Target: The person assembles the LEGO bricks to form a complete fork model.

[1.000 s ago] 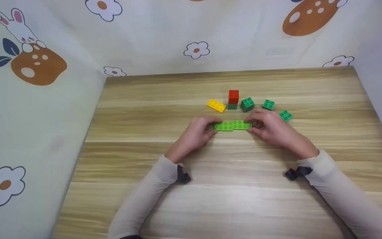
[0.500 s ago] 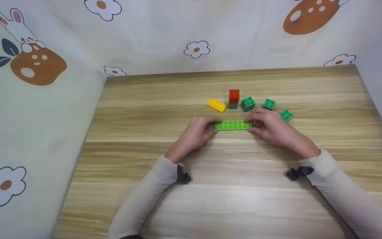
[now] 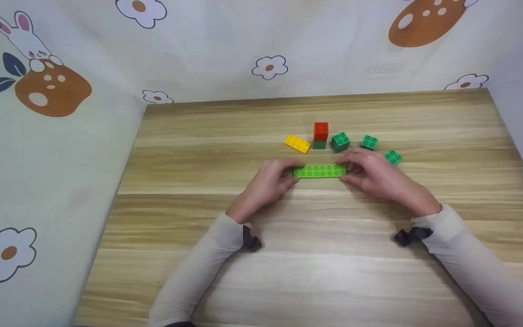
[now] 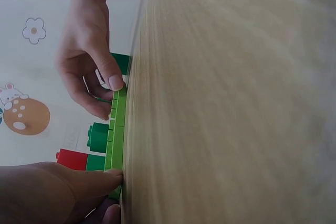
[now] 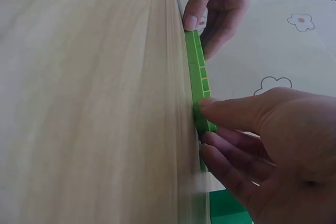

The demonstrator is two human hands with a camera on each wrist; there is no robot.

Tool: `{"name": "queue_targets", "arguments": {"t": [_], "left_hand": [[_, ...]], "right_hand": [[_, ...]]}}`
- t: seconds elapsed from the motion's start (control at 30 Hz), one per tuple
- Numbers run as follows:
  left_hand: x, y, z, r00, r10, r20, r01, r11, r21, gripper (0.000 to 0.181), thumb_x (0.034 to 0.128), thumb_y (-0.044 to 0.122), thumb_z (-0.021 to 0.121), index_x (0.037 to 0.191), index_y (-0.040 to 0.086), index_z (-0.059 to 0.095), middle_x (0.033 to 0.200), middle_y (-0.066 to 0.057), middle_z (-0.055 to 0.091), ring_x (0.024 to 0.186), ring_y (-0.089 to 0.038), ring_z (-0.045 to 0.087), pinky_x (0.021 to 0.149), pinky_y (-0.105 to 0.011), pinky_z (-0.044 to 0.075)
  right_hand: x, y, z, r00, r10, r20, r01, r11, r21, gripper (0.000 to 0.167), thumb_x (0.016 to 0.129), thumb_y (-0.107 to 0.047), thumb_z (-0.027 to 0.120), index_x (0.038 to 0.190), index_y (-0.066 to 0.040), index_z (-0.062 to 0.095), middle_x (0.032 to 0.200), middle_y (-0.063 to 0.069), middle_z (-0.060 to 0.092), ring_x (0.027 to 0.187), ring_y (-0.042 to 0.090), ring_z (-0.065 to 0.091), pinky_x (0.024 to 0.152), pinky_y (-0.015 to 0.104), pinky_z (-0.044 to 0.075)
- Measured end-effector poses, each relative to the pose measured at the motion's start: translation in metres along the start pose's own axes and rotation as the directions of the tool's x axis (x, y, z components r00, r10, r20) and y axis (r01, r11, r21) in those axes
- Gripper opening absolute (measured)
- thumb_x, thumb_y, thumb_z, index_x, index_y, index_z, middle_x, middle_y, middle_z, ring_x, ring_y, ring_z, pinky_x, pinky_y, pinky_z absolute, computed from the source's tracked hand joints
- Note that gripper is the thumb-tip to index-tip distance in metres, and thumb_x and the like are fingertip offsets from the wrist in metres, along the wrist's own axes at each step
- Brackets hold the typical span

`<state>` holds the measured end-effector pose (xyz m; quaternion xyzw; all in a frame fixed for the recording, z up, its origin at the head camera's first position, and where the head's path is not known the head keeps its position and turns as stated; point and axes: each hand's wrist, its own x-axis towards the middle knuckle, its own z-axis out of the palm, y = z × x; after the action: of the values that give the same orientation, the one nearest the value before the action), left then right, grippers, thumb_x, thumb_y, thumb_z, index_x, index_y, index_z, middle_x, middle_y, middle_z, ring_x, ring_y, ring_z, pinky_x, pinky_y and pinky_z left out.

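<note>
From where I sit, this looks like a child's play corner, though I cannot tell whether in a home or a studio. Beyond the grip of the left hand (image 3: pixel 268 181) and right hand (image 3: pixel 375 177) on 2 lime-green bricks (image 3: pixel 319 171), I see a pale back wall (image 3: pixel 207 59) printed with flowers (image 3: pixel 269 67). Well left of the grip, the side wall (image 3: pixel 61 163) carries a cartoon rabbit (image 3: pixel 27 40) above a brown-orange fruit (image 3: pixel 53 100). Under the grip lies a wood-grain tabletop (image 3: pixel 261 281); just past it stand more toy bricks (image 3: pixel 340 142).
</note>
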<state>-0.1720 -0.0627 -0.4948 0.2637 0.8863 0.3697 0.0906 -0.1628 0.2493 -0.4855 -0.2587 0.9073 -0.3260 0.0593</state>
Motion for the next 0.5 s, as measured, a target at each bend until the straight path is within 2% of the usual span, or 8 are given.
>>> {"name": "queue_targets", "arguments": {"t": [0.1,0.2,0.37,0.43,0.5], "left_hand": [[0.000,0.000,0.000,1.000,-0.004,0.001,0.004,1.000,-0.004,0.039,0.0992,0.006,0.076,0.138,0.010,0.074,0.138,-0.006,0.076,0.127,-0.019,0.070,0.113,-0.037,0.056],[0.001,0.000,0.001,1.000,-0.005,-0.003,0.005,1.000,-0.005,0.039,0.0988,0.006,0.077,0.137,0.010,0.074,0.137,-0.006,0.076,0.127,-0.018,0.070,0.113,-0.037,0.056],[-0.001,-0.001,0.000,1.000,-0.002,-0.013,0.002,1.000,-0.013,0.038,0.0979,0.005,0.078,0.136,0.009,0.075,0.137,-0.007,0.076,0.128,-0.020,0.070,0.113,-0.036,0.056],[-0.001,0.000,0.000,1.000,0.001,-0.014,-0.001,1.000,-0.013,0.039,0.0978,0.005,0.078,0.136,0.009,0.074,0.138,-0.008,0.076,0.128,-0.020,0.070,0.113,-0.036,0.056],[-0.001,0.000,0.000,1.000,0.005,-0.013,-0.006,1.000,-0.015,0.039,0.0979,0.005,0.078,0.136,0.009,0.074,0.138,-0.008,0.076,0.129,-0.020,0.070,0.114,-0.037,0.055]], "right_hand": [[0.000,0.001,-0.003,1.000,-0.012,-0.026,0.013,1.000,0.014,0.043,0.094,-0.011,0.086,0.134,-0.008,0.073,0.122,0.006,0.075,0.100,0.018,0.073,0.086,0.038,0.065],[0.000,0.001,-0.008,0.994,-0.043,-0.101,0.045,0.999,0.018,0.043,0.092,-0.008,0.086,0.133,-0.005,0.073,0.118,0.008,0.077,0.099,0.018,0.075,0.085,0.033,0.065],[0.001,0.001,-0.013,0.964,-0.068,-0.257,0.076,0.997,0.020,0.041,0.092,-0.002,0.085,0.131,-0.002,0.073,0.111,0.012,0.078,0.097,0.020,0.075,0.085,0.019,0.061],[0.000,0.004,-0.015,0.951,-0.065,-0.302,0.072,0.997,0.013,0.040,0.091,-0.002,0.085,0.129,-0.003,0.074,0.111,0.013,0.078,0.097,0.021,0.074,0.086,0.019,0.060],[-0.002,0.006,-0.018,0.940,-0.055,-0.336,0.059,0.998,0.001,0.039,0.091,-0.002,0.085,0.129,-0.004,0.074,0.113,0.014,0.077,0.100,0.024,0.073,0.088,0.026,0.060]]}}
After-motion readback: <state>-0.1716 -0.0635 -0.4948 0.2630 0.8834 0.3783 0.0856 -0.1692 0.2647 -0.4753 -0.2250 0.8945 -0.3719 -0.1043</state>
